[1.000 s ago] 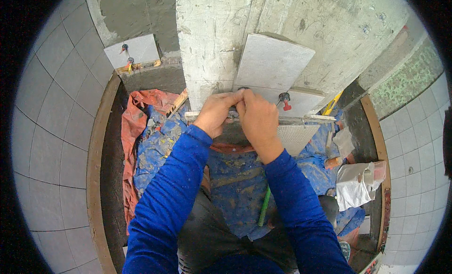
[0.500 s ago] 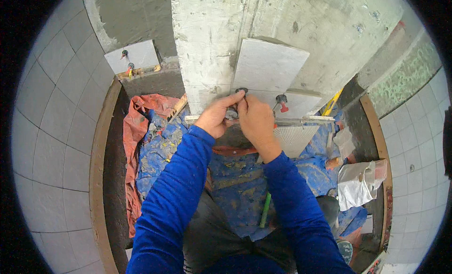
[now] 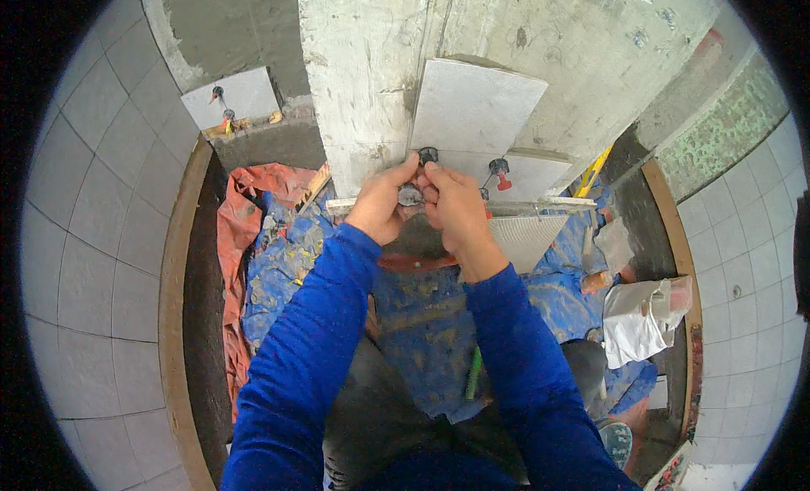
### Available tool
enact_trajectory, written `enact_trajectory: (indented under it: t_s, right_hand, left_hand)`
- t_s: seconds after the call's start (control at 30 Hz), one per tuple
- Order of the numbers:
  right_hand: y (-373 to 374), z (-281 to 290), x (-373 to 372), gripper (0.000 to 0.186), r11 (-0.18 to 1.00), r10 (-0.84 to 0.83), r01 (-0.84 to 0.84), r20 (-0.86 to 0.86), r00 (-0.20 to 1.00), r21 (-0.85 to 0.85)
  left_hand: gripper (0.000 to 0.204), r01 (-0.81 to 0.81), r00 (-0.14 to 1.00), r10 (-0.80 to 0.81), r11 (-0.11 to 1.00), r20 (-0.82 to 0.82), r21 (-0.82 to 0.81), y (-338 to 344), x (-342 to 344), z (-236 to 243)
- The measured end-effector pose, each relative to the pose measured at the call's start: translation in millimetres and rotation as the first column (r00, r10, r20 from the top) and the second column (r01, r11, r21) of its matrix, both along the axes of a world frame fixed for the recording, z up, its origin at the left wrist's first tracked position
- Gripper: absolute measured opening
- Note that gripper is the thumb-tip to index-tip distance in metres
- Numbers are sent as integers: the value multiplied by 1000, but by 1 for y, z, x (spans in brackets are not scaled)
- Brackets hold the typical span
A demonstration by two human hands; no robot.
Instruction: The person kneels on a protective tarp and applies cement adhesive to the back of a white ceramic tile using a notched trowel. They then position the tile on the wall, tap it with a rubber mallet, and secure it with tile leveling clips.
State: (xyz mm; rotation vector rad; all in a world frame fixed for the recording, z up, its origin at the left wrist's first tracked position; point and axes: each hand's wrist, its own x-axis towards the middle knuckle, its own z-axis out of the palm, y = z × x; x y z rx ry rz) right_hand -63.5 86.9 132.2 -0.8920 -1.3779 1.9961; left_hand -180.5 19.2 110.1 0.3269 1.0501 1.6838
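Note:
Ahead of me, both hands meet at a black round tile-levelling knob (image 3: 428,155) on the joint between a large pale tile (image 3: 472,107) and the lower tile (image 3: 533,177). My left hand (image 3: 381,204) is closed, its thumb tip against the knob's left side. The fingers of my right hand (image 3: 460,211) are pinched at its lower right edge. Between the hands shows a grey, dusty round knob (image 3: 411,195), close to the left fingers; whether they grip it is unclear. Right of my right hand, another black knob (image 3: 499,166) with a red handle sits on the joint.
A ledge strip (image 3: 553,204) runs below the tiles, with a ridged-back tile (image 3: 527,238) leaning under it. A dirty blue sheet (image 3: 422,322), a red sheet (image 3: 232,238) and a white bag (image 3: 637,322) lie below. A smaller tile (image 3: 236,99) with levelling clips is at far left.
My right hand has turned and its fingertips have dropped slightly, leaving more of the black knob and the grey knob showing. The view has shifted a little.

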Motion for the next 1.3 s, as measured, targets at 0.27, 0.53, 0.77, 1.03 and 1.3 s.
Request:
enact_trajectory:
  t_s: [0.27,0.53,0.77,1.03,1.3]
  right_hand:
    - [3,3,1,26,992,28,-42,-118,993,-115]
    - [8,4,3,26,969,63,-102,-173,983,-226]
    - [23,5,5,24,940,123,-166,-161,979,-296]
    - [35,-12,-4,24,944,187,-214,-127,974,-252]
    - [21,-1,2,30,985,81,-84,-26,996,-147]
  left_hand:
    - [39,175,963,-215,958,165,227,6,-4,-30]
    - [48,249,852,-417,855,317,455,15,-4,-40]
    - [41,170,854,-380,849,355,500,23,7,-42]
    - [39,139,803,-376,873,463,468,26,5,-44]
    - [27,77,913,-162,970,375,230,25,-3,-21]
